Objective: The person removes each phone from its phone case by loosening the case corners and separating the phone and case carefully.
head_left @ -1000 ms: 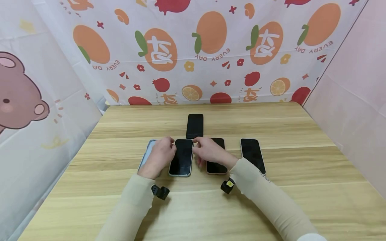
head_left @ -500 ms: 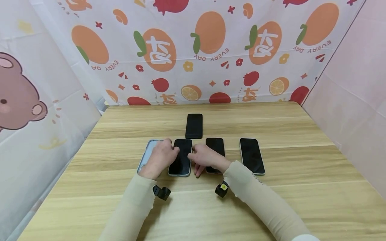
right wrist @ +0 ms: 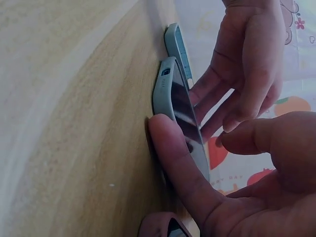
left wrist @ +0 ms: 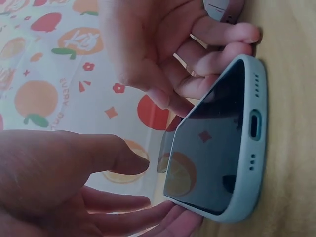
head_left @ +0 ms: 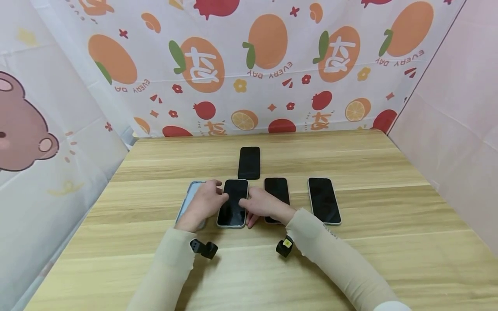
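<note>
A phone in a pale blue-green case point(head_left: 233, 205) lies face up on the wooden table between both hands. My left hand point(head_left: 206, 199) sits at its left edge, with fairly straight fingers touching the case side and the thumb point(left wrist: 131, 160) raised over the screen. Along the right edge is my right hand point(head_left: 265, 204); its outstretched finger point(right wrist: 170, 140) lies against the case near the bottom corner, thumb lifted above the screen. A light-blue empty phone case point(head_left: 189, 195) lies left of the phone, partly hidden beneath my left hand.
A phone in a pinkish case point(head_left: 277, 190) lies under my right forearm's reach. Farther right is a phone with a light rim point(head_left: 324, 201); a black phone point(head_left: 249, 163) lies behind the row. A fruit-print curtain point(head_left: 241, 65) hangs behind the table point(head_left: 249, 276).
My right hand has slid from the upper right edge of the phone toward its lower right side, its lower fingers reaching to the bottom corner. My left hand stays at the left edge.
</note>
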`<state>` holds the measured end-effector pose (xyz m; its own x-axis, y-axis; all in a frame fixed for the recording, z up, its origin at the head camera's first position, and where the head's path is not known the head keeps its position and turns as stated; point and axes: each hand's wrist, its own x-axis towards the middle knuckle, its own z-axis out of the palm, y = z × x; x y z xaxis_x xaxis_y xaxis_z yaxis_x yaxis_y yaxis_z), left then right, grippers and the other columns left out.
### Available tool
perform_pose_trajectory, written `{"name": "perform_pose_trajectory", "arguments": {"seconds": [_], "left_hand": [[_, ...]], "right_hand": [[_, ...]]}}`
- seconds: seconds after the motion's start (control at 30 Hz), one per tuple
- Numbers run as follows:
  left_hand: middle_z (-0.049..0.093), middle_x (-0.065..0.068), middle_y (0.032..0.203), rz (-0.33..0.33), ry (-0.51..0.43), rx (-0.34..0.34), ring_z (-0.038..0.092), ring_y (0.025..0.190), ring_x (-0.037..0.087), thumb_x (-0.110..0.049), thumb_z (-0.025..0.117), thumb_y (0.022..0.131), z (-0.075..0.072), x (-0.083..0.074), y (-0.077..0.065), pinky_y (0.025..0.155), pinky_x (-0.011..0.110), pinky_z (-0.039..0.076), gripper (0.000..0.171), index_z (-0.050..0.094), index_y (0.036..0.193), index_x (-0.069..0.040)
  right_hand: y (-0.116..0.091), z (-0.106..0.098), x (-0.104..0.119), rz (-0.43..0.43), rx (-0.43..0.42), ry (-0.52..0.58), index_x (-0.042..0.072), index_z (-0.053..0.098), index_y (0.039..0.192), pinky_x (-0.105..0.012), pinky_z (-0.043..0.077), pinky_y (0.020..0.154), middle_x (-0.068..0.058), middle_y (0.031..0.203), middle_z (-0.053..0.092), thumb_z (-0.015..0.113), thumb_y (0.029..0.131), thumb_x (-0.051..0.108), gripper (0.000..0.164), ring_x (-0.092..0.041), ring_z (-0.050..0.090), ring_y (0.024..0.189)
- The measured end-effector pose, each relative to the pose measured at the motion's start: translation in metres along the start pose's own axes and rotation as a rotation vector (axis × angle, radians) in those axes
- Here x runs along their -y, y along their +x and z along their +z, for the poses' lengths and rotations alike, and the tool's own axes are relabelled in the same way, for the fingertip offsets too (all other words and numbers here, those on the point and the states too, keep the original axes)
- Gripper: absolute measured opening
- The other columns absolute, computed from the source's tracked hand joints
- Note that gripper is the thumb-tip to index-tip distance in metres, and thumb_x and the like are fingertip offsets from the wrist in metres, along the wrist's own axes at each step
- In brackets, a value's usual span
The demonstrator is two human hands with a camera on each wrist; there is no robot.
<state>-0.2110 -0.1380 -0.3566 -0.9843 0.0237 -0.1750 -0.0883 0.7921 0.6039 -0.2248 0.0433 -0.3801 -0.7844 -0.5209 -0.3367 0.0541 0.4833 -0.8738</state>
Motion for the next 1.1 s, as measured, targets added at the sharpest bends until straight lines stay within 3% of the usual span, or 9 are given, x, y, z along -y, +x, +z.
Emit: {"name": "perform_pose_trajectory", "arguments": {"seconds": [0.13, 0.23, 0.4, 0.5, 0.63, 0.87, 1.1], "left_hand": [[0.059, 0.026, 0.134, -0.003, -0.088, 0.013, 0.058, 0.123, 0.036, -0.015, 0.060, 0.094, -0.001, 0.000, 0.001, 0.101, 0.047, 0.050, 0.059, 0.039, 0.145, 0.007], [0.055, 0.026, 0.138, -0.008, -0.163, 0.049, 0.056, 0.127, 0.036, -0.013, 0.064, 0.093, -0.001, 0.000, 0.001, 0.102, 0.046, 0.049, 0.065, 0.036, 0.147, 0.008], [0.047, 0.027, 0.144, -0.012, -0.368, 0.131, 0.054, 0.128, 0.035, -0.009, 0.069, 0.091, 0.001, 0.008, 0.005, 0.099, 0.039, 0.052, 0.070, 0.033, 0.149, 0.007], [0.053, 0.025, 0.138, 0.010, -0.482, 0.153, 0.061, 0.115, 0.027, -0.007, 0.068, 0.092, 0.001, 0.008, 0.007, 0.088, 0.031, 0.055, 0.062, 0.041, 0.146, 0.004], [0.062, 0.020, 0.125, 0.067, -0.481, 0.175, 0.064, 0.098, 0.019, -0.010, 0.062, 0.096, -0.002, -0.001, 0.007, 0.079, 0.026, 0.051, 0.045, 0.051, 0.139, -0.002], [0.066, 0.023, 0.120, 0.065, -0.508, 0.233, 0.071, 0.095, 0.022, -0.015, 0.052, 0.103, -0.006, -0.011, 0.005, 0.085, 0.033, 0.057, 0.048, 0.039, 0.148, -0.004], [0.067, 0.024, 0.120, 0.081, -0.573, 0.162, 0.073, 0.091, 0.022, -0.021, 0.056, 0.102, -0.006, -0.017, 0.004, 0.079, 0.037, 0.060, 0.049, 0.039, 0.143, -0.001]], "right_hand": [[-0.001, -0.003, -0.002, -0.032, -0.005, 0.010, 0.000, 0.055, 0.112, -0.037, 0.060, 0.055, -0.017, 0.064, 0.067, 0.047, 0.099, 0.015, 0.022, -0.021, 0.066, 0.048], [-0.002, -0.006, -0.003, -0.059, -0.030, -0.013, 0.006, 0.050, 0.128, -0.038, 0.059, 0.053, -0.015, 0.064, 0.067, 0.047, 0.099, 0.015, 0.031, -0.022, 0.066, 0.049], [-0.007, -0.015, 0.001, -0.078, -0.095, -0.146, 0.003, 0.035, 0.149, -0.035, 0.058, 0.053, -0.012, 0.059, 0.067, 0.047, 0.099, 0.020, 0.054, -0.025, 0.067, 0.048], [-0.007, -0.018, 0.003, -0.082, -0.123, -0.181, -0.002, 0.028, 0.153, -0.034, 0.058, 0.054, -0.010, 0.057, 0.067, 0.047, 0.099, 0.021, 0.061, -0.025, 0.067, 0.048], [-0.007, -0.017, 0.000, -0.101, -0.136, -0.136, -0.004, 0.031, 0.151, -0.035, 0.058, 0.052, -0.011, 0.058, 0.066, 0.047, 0.099, 0.018, 0.059, -0.024, 0.066, 0.047], [-0.012, -0.023, 0.001, -0.143, -0.192, -0.120, -0.007, 0.030, 0.150, -0.031, 0.059, 0.056, -0.008, 0.056, 0.065, 0.048, 0.097, 0.017, 0.060, -0.024, 0.065, 0.045], [-0.024, -0.033, 0.007, -0.223, -0.219, -0.076, -0.002, 0.031, 0.150, -0.038, 0.059, 0.056, -0.013, 0.071, 0.067, 0.050, 0.101, 0.017, 0.056, -0.023, 0.065, 0.050]]}}
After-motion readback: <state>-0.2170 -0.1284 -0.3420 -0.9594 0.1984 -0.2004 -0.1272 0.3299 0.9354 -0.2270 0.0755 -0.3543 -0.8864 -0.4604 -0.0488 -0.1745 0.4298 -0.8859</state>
